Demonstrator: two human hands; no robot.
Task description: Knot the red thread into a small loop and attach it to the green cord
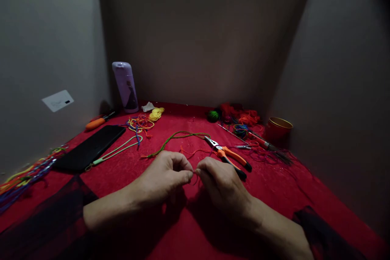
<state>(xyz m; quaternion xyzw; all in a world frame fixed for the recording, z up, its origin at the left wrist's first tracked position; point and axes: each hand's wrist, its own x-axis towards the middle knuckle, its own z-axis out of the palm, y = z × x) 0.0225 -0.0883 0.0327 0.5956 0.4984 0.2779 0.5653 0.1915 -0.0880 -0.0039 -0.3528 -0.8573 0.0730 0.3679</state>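
Thumb and fingertips of my left hand (170, 172) pinch a thin red cord (195, 172). Just beside it, my right hand (224, 183) grips the same cord, also in a closed pinch. A small loop hangs below the fingertips, and its details are too fine to make out. Beyond my hands, a red cord end (190, 153) lies on the cloth; I cannot tell whether it joins the held piece. Orange-handled pliers (224, 152) rest behind my right hand, jaws pointing away to the left. A green braided cord (170, 137) curves across the cloth past my left hand.
Left on the red cloth (134, 227) are a black phone (91, 148), a pale green loop strap (118, 150), coloured cords (33, 174), an orange-handled tool (96, 123) and a purple bottle (125, 87). Right are yarn bundles (248, 117) and a red cup (278, 130). Grey walls enclose three sides.
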